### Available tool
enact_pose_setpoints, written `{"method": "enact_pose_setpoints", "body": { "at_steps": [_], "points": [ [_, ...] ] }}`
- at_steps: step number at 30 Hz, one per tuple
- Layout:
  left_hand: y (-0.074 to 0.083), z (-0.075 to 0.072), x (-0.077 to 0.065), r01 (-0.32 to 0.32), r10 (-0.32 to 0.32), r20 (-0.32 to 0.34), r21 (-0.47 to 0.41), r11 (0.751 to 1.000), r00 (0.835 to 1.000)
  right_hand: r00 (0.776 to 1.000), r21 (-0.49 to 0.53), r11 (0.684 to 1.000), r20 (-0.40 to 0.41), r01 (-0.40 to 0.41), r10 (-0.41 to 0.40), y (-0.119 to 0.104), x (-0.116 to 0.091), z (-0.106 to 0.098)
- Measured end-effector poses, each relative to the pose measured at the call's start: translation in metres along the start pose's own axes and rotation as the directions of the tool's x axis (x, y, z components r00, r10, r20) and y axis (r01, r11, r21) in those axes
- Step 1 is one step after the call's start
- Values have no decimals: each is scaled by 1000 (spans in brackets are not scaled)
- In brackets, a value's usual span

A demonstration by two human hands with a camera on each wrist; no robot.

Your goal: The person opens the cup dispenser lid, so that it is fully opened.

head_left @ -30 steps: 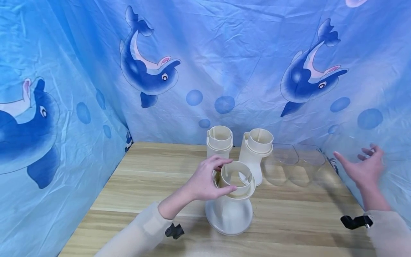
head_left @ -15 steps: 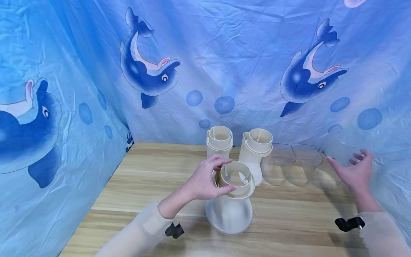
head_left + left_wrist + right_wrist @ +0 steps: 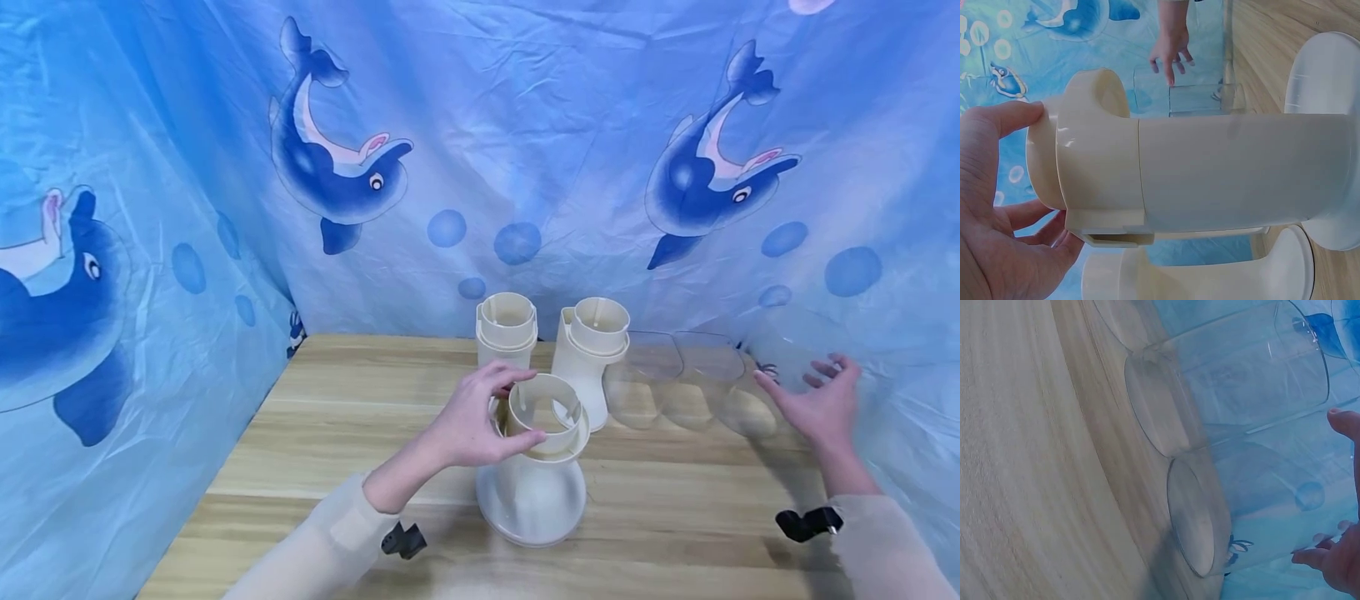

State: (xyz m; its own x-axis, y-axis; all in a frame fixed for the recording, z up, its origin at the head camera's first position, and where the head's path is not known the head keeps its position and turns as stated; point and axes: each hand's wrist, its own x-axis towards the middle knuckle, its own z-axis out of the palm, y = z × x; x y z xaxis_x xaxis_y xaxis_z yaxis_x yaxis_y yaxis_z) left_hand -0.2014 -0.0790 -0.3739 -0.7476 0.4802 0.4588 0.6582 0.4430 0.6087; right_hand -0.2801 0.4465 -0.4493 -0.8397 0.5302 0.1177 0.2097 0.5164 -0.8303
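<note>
In the middle of the table stands a cream plastic stand (image 3: 532,504) with a round top collar and a wide round foot. My left hand (image 3: 472,421) grips its collar, thumb on the near side of the rim and fingers behind. In the left wrist view, the stand's column (image 3: 1241,172) runs from the hand to the foot. At the right, my right hand (image 3: 821,408) holds the upper part of a clear, open-ended canister (image 3: 1254,506), thumb and fingers spread round it. The canister stands upright at the right end of a row of matching ones.
Two similar cream stands, a left one (image 3: 507,333) and a right one (image 3: 588,367), stand behind mine. Two more clear canisters, one at left (image 3: 637,383) and one in the middle (image 3: 690,383), stand beside the held one. A blue dolphin-print curtain (image 3: 480,150) surrounds the wooden table (image 3: 337,433).
My right hand has moved left with the clear canister, bringing it up close to the other canisters. The left hand keeps its grip on the stand; the head view has shifted slightly.
</note>
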Motion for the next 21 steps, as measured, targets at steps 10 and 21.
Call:
{"method": "enact_pose_setpoints", "body": {
  "at_steps": [10, 21],
  "points": [
    [1, -3, -1, 16, -17, 8, 23, 1000, 1000, 984, 15, 986, -66, 165, -163, -29, 0, -20],
    [11, 2, 4, 43, -40, -32, 100, 994, 999, 895, -285, 853, 45, 436, -443, -57, -1, -39]
  ]
}}
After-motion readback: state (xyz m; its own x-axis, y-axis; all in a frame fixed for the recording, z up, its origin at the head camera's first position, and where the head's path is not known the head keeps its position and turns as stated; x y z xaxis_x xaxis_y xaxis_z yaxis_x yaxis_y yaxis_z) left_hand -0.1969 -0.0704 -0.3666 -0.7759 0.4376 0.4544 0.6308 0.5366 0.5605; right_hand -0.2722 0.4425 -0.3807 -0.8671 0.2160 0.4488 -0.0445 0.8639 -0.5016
